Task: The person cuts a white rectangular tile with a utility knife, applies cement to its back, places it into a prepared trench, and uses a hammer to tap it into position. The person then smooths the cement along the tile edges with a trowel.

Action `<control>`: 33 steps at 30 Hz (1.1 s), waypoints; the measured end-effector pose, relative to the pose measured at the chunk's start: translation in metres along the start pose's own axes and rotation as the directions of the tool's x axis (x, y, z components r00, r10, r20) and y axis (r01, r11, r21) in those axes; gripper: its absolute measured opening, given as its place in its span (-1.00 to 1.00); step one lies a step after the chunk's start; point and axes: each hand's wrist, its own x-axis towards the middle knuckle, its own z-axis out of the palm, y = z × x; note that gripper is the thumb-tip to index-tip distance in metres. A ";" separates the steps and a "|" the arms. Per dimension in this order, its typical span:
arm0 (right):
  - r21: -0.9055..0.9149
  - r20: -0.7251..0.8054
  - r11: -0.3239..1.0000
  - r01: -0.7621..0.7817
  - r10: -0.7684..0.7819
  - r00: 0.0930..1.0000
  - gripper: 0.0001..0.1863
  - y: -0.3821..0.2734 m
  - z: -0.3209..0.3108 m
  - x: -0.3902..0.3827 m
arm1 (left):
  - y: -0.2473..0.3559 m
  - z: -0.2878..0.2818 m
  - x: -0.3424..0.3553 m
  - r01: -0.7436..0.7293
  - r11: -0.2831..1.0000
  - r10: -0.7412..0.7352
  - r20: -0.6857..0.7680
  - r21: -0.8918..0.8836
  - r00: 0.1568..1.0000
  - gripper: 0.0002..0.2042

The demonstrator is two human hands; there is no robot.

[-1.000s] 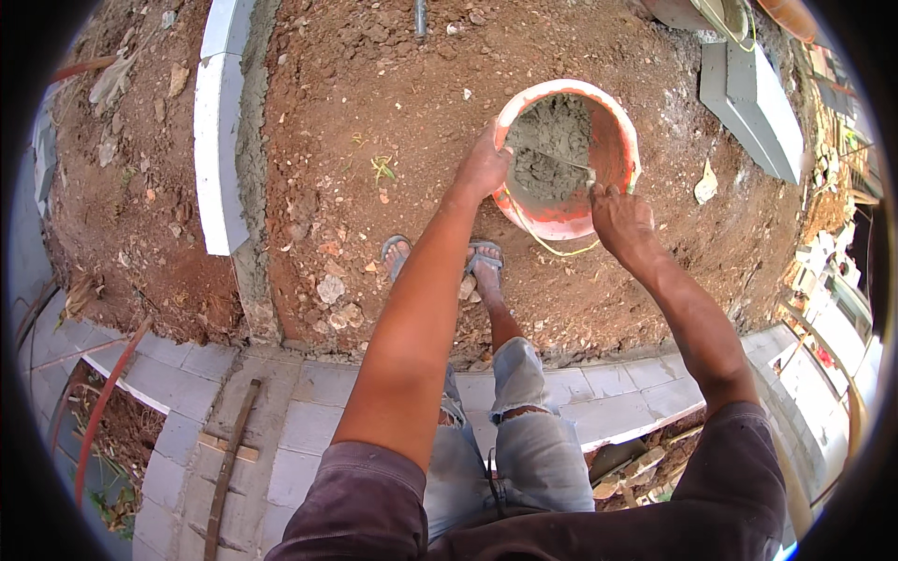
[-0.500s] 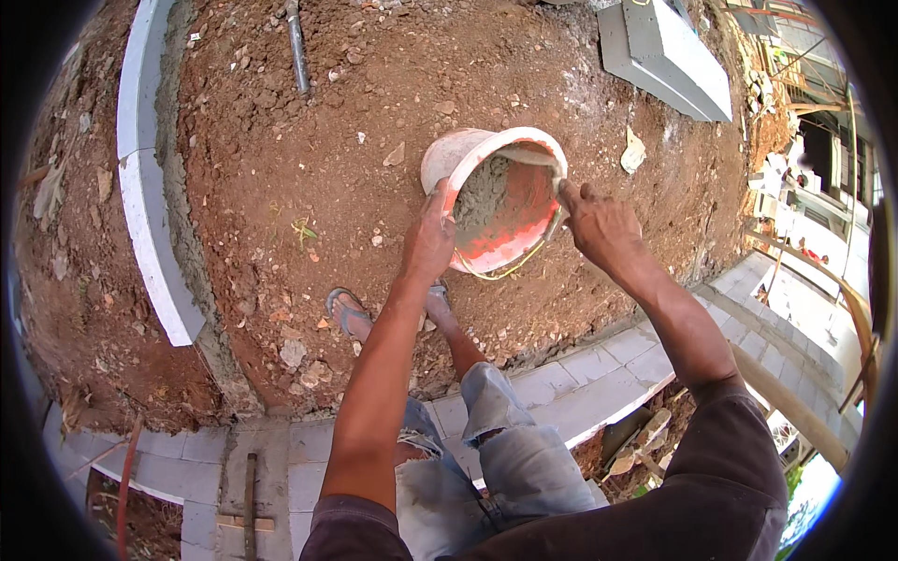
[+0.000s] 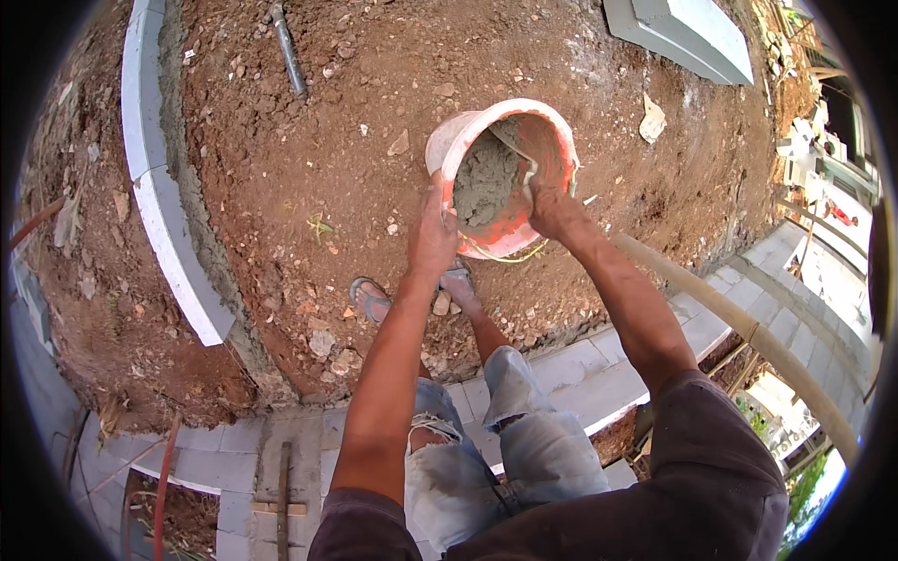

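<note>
A white bucket (image 3: 454,145) with a red-stained inside is tilted toward me on the bare soil, with wet grey mortar (image 3: 486,182) along its left inner side. My left hand (image 3: 435,234) is closed on the bucket's near-left rim. Inside the mouth, my right hand (image 3: 558,213) grips what looks like a trowel (image 3: 529,173); its pale neck shows above my fingers, and its blade is largely hidden in the bucket. A thin yellowish bucket handle (image 3: 510,259) hangs below the near rim.
A mortared row of pale blocks (image 3: 154,192) curves along the left. Beyond the bucket lie a grey pipe (image 3: 288,51) and large pale blocks (image 3: 687,33). Behind my sandalled feet (image 3: 371,301) runs a block wall (image 3: 561,365); a bamboo pole (image 3: 739,323) slants at right.
My right hand has gone from the bucket's right rim into its mouth with the tool. The bucket tips more toward me, showing more mortar. My left hand stays on the rim.
</note>
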 end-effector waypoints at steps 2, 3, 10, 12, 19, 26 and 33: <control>0.120 -0.018 0.993 0.013 -0.011 1.000 -0.39 -0.007 0.002 0.000 | 0.001 0.001 -0.002 -0.085 0.996 0.083 -0.078 -0.027 0.994 -0.32; 0.079 0.007 0.997 -0.026 0.025 1.000 -0.37 -0.004 0.003 -0.004 | 0.002 0.000 -0.002 -0.039 0.998 0.037 -0.040 -0.055 0.998 -0.32; 0.186 -0.428 0.976 0.117 -0.027 0.903 -0.42 0.090 0.030 -0.054 | 0.008 -0.001 -0.007 0.123 0.991 -0.126 -0.066 -0.042 0.990 -0.35; 0.255 -0.356 0.957 0.137 -0.039 0.934 -0.45 0.094 0.041 -0.063 | 0.006 0.002 -0.004 0.180 0.980 -0.186 -0.063 -0.087 0.980 -0.39; 0.731 -0.130 0.678 -0.076 0.249 0.960 -0.45 0.028 0.044 -0.157 | 0.035 -0.014 -0.056 0.454 0.873 -0.474 -0.091 -0.180 0.876 -0.42; 0.473 -0.146 0.839 0.268 -0.226 0.963 -0.52 0.027 -0.006 -0.183 | -0.035 -0.078 -0.241 0.466 0.703 -0.711 -0.523 -0.538 0.470 -0.43; 0.386 0.058 0.905 0.181 -0.219 0.974 -0.67 -0.171 -0.075 -0.148 | -0.143 -0.073 -0.383 0.088 0.615 -0.751 -0.616 -0.784 -0.239 -0.34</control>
